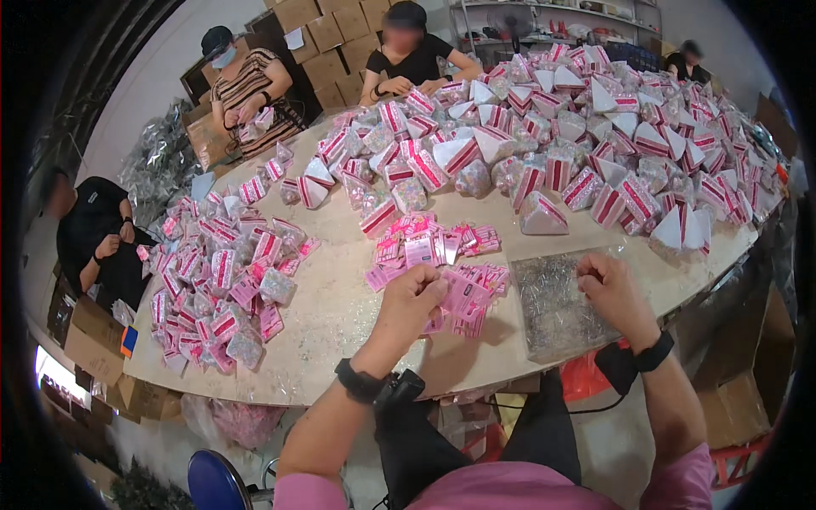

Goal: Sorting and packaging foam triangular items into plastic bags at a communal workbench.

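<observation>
My left hand [406, 304] is closed on a pink printed card [466, 296], holding it by its left edge above the table. Under and beyond it lies a loose heap of similar pink cards [420, 250]. My right hand [614, 293] is over the right part of a shallow clear tray [520, 327], in which many thin, shiny metal bits are scattered. Its fingers are curled together in a pinch. Whatever they may hold is too small to make out.
Filled clear bags with pink-and-white card tops [544, 217] form a big pile across the far side of the pale table [331, 340]. Another pile of bags [225, 272] lies at the left. Several people sit or stand around the table. An open cardboard box [739, 382] stands at the right.
</observation>
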A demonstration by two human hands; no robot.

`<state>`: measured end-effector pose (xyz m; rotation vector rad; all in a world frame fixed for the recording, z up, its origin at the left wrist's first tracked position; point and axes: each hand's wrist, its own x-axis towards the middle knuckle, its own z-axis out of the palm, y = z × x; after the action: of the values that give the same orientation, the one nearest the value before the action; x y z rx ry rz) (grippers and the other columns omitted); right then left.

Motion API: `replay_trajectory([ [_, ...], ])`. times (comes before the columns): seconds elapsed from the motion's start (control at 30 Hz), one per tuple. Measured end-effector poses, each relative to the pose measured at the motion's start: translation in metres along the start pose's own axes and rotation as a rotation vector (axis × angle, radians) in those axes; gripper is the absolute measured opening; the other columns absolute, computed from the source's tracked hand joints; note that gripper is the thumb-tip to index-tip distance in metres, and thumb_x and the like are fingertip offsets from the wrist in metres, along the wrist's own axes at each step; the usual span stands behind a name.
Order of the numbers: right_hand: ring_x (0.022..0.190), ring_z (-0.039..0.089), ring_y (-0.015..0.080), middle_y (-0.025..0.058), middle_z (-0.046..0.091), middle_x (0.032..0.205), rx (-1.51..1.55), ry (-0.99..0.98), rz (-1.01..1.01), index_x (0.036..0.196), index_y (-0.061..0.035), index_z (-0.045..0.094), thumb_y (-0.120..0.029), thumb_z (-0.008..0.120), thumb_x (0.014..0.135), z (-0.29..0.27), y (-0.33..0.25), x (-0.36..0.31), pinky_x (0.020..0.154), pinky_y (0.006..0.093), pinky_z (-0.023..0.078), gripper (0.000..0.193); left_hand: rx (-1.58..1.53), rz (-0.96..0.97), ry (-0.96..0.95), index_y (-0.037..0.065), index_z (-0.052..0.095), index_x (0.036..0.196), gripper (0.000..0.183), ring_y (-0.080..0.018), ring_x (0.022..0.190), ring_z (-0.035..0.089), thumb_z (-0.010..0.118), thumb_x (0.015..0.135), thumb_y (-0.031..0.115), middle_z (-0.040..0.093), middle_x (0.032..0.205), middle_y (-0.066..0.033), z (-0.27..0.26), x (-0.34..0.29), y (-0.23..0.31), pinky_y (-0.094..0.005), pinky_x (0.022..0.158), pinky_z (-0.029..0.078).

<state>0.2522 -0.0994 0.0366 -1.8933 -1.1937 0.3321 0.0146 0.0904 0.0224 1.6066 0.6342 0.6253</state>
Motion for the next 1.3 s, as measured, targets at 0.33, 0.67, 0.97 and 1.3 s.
replay_trajectory([
  [0.33, 0.060, 0.051, 0.0063, -0.0011, 0.055, 0.069, 0.657, -0.030, 0.021, 0.082, -0.0020, 0.058, -0.002, 0.062, 0.078, 0.017, -0.027, -0.007, 0.055, 0.0213, 0.042, 0.005, -1.145, -0.271, -0.232, 0.006, 0.055, 0.095, 0.018, -0.0109, 0.052, 0.036, 0.045, 0.093, 0.021, 0.040, 0.061, 0.0006, 0.008, -0.013, -0.001, -0.0244, 0.049, 0.030],
  [0.67, 0.076, 0.057, 0.0100, 0.0057, 0.061, 0.086, 1.039, -0.062, 0.100, 0.083, -0.0019, 0.059, -0.003, 0.063, 0.080, 0.075, -0.065, -0.016, 0.067, 0.0248, 0.047, 0.006, -1.157, -0.280, -0.319, 0.007, 0.056, 0.093, 0.018, -0.0107, 0.052, 0.037, 0.048, 0.092, 0.023, 0.043, 0.062, 0.0007, 0.036, -0.027, 0.011, -0.0226, 0.048, 0.031],
  [0.97, 0.076, 0.055, 0.0096, 0.0026, 0.061, 0.085, 1.400, -0.162, 0.171, 0.089, 0.0007, 0.061, -0.002, 0.063, 0.082, 0.092, -0.075, -0.017, 0.071, 0.0246, 0.045, 0.008, -1.070, -0.366, -0.221, 0.008, 0.054, 0.095, 0.016, -0.0109, 0.054, 0.042, 0.049, 0.093, 0.023, 0.048, 0.066, -0.0004, 0.051, -0.032, 0.020, -0.0228, 0.049, 0.035],
  [1.3, 0.088, 0.055, 0.0120, 0.0089, 0.057, 0.109, 1.439, -0.257, 0.100, 0.085, -0.0003, 0.061, -0.001, 0.062, 0.083, 0.092, -0.075, -0.007, 0.084, 0.0282, 0.043, 0.003, -0.758, -0.090, -0.188, 0.006, 0.052, 0.101, 0.018, -0.0095, 0.058, 0.049, 0.044, 0.097, 0.021, 0.053, 0.074, -0.0006, 0.046, -0.039, 0.005, -0.0214, 0.052, 0.038],
])
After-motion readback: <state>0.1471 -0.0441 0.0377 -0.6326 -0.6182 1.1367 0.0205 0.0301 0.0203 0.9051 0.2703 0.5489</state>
